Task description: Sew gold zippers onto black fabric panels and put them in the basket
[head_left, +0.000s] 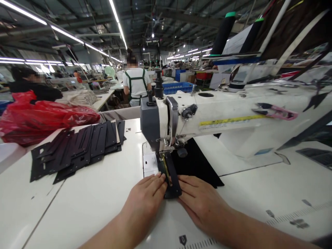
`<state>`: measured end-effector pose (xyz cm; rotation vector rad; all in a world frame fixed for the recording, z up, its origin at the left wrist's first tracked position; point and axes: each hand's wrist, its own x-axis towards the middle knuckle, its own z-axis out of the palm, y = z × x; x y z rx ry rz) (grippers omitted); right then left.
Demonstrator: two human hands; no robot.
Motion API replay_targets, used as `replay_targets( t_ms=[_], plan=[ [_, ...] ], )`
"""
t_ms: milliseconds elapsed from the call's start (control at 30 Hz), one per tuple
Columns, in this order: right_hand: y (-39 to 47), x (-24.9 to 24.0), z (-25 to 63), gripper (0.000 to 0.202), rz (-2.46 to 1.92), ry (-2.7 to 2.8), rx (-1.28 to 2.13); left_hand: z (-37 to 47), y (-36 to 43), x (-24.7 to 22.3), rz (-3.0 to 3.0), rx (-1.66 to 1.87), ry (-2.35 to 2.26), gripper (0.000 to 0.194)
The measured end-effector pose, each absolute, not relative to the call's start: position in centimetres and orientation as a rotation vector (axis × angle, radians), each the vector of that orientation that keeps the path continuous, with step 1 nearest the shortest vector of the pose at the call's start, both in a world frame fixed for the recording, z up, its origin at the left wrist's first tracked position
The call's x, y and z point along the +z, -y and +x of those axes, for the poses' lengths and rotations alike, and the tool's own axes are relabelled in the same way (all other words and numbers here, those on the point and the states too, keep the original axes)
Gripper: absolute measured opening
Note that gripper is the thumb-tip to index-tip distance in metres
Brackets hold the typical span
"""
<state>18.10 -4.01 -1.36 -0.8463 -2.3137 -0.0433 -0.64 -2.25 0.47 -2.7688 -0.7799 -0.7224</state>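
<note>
A black strip with a slot and a gold zipper point(174, 180) lies under the needle area of a white sewing machine point(228, 107). My left hand point(147, 193) rests flat at the strip's left edge, fingers extended and pointing toward the presser foot. Against its right edge lies my right hand point(201, 199), also flat, with the fingertips touching the strip. Neither hand is wrapped round anything. Black fabric point(195, 162) extends behind and to the right of the strip, partly under the machine arm.
Several black slotted pieces point(77, 147) are spread in a pile on the left of the white table point(103, 204). Beyond them is a red plastic bag point(46, 116). Pink-handled snips point(281, 112) lie on the machine arm. Two people are further back, near a blue crate point(178, 87).
</note>
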Motion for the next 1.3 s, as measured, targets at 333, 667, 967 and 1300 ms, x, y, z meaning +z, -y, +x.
replay_targets(
  t_ms=[333, 667, 967, 1300],
  plan=[
    [2.4, -1.7, 18.1, 0.027, -0.847, 2.262, -0.054, -0.6, 0.6, -0.2, -2.711, -0.674, 0.763, 0.03],
    [0.0, -1.6, 18.0, 0.028, -0.836, 2.301, 0.045, -0.6, -1.6, -0.1, -2.76, -0.701, 0.832, 0.025],
    [-1.5, -1.6, 17.9, 0.027, -0.891, 2.3, -0.016, -1.1, -2.4, -0.6, -2.801, -0.682, 0.941, 0.026],
    [-3.0, -1.3, 17.9, 0.024, -0.899, 2.292, 0.085, -1.6, -3.8, -1.3, -2.826, -0.785, 0.96, 0.019]
  ],
)
